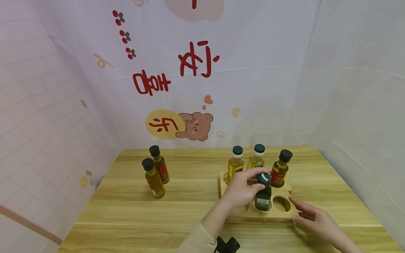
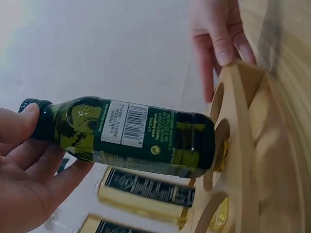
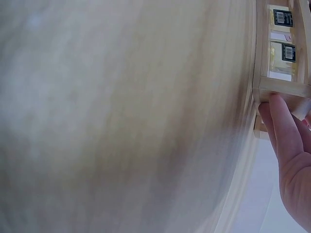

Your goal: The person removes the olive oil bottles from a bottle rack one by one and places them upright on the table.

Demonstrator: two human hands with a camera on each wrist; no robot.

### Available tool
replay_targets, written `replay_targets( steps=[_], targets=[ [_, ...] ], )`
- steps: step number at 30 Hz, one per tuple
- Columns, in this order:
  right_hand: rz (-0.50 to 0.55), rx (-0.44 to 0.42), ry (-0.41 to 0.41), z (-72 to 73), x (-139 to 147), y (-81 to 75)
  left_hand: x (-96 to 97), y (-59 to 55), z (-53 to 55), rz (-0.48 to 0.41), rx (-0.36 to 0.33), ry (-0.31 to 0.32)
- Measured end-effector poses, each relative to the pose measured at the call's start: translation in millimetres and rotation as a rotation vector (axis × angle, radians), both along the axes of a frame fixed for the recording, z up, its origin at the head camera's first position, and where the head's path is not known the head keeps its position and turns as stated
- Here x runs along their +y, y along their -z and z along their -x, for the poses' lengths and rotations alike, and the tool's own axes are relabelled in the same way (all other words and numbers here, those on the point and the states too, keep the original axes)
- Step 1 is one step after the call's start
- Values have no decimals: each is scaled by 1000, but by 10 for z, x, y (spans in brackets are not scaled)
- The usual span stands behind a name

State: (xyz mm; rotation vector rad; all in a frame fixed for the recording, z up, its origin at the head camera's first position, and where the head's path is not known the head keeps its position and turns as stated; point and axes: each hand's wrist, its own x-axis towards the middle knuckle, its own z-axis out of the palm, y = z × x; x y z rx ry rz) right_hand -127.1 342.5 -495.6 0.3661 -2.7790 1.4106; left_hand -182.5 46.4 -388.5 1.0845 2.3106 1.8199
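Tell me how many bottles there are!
6: two bottles on the table at left, three in the back row of the rack, one in the left hand.

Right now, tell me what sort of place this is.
Probably a staged tabletop workspace, perhaps for a demonstration: a creased backdrop printed with a cartoon bear stands behind a wood-grained table, where small bottles stand in a wooden rack.

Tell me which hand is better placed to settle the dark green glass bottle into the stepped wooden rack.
Left, I'd say: the left hand already holds the bottle near its top, its base at a front hole of the rack. The right hand only touches the rack's end.
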Motion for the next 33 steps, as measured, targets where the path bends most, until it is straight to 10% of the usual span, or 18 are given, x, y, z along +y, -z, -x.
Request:
replay_targets(
  steps=[18,33],
  targets=[
    [43,-10,-26,3,15,13,-984,35,177,-50,-18,-188],
    [48,-41,-19,2,7,-3,-1856,327,167,37,-21,-257]
  ],
)
